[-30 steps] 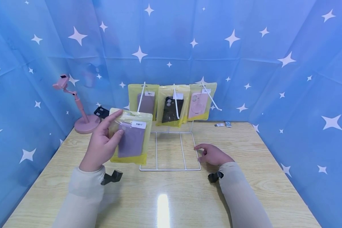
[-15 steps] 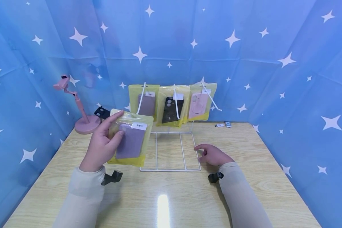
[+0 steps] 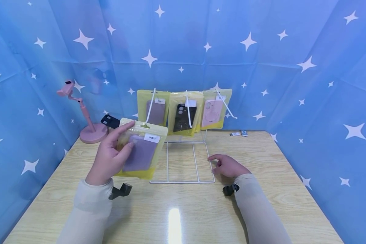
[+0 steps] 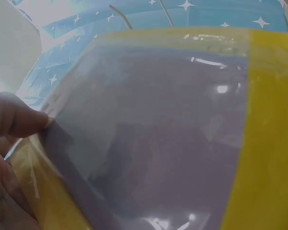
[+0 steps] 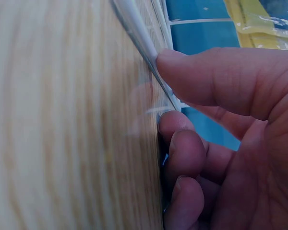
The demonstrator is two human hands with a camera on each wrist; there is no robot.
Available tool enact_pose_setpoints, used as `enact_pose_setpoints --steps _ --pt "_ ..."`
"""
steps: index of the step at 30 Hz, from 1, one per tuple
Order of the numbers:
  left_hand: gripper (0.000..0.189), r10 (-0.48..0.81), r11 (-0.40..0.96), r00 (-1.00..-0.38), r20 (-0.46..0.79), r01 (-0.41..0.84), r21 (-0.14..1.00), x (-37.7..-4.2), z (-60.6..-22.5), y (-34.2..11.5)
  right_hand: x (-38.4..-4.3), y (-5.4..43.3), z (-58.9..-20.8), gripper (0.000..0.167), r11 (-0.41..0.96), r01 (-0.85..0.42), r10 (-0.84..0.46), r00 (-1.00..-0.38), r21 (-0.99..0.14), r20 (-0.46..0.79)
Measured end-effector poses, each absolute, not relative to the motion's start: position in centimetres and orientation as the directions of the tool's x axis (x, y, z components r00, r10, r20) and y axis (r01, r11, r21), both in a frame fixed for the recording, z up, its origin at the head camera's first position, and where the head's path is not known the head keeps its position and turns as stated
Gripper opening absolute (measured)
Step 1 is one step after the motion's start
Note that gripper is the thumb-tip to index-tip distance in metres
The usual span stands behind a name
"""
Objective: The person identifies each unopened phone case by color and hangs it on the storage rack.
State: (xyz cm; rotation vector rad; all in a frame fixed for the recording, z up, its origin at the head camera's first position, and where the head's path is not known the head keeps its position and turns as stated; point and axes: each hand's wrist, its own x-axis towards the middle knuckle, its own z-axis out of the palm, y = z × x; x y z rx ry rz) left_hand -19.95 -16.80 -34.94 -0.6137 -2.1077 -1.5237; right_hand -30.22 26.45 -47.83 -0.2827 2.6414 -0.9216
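Note:
My left hand (image 3: 109, 157) pinches the left side of a clear and yellow pouch holding a purple phone case (image 3: 141, 154), thumb in front. The pouch tilts a little, its hang hole close to the tip of the left hook (image 3: 150, 106) of a white wire display rack (image 3: 183, 182). In the left wrist view the purple case (image 4: 173, 120) fills most of the picture. My right hand (image 3: 228, 166) holds the right side bar of the rack's base, with thumb against the bar (image 5: 134, 28) and other fingers curled in the right wrist view.
Pouches with a purple case (image 3: 156, 113), a black case (image 3: 185, 117) and a pink case (image 3: 211, 112) hang on the hooks. A pink phone stand (image 3: 93, 133) and a black item (image 3: 109, 121) are at back left. Two small items (image 3: 244, 133) lie at back right.
The held pouch has tilted clockwise, its top edge shifting slightly right and down near the left hook's tip. The purple pouch on that hook shifted slightly. My right hand has stayed put.

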Motion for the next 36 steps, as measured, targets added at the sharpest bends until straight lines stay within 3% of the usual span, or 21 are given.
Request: enact_pose_setpoints --steps 6,20,36 --pt "0.065 0.093 0.218 -0.749 0.656 0.658 0.721 -19.7 -34.8 -16.4 -30.2 26.5 -47.8 0.051 0.774 -0.083 -0.291 -0.927 -0.628 -0.235" --pt "0.063 0.107 0.343 -0.773 0.626 0.619 0.706 -20.1 -35.1 -15.8 -30.2 26.4 -47.9 0.05 0.775 -0.083 -0.293 -0.926 -0.627 -0.239" --pt "0.063 0.097 0.342 -0.789 0.606 0.599 0.724 -21.4 -36.1 -15.6 -30.1 26.4 -47.8 0.052 0.778 -0.086 -0.291 -0.927 -0.622 -0.236"
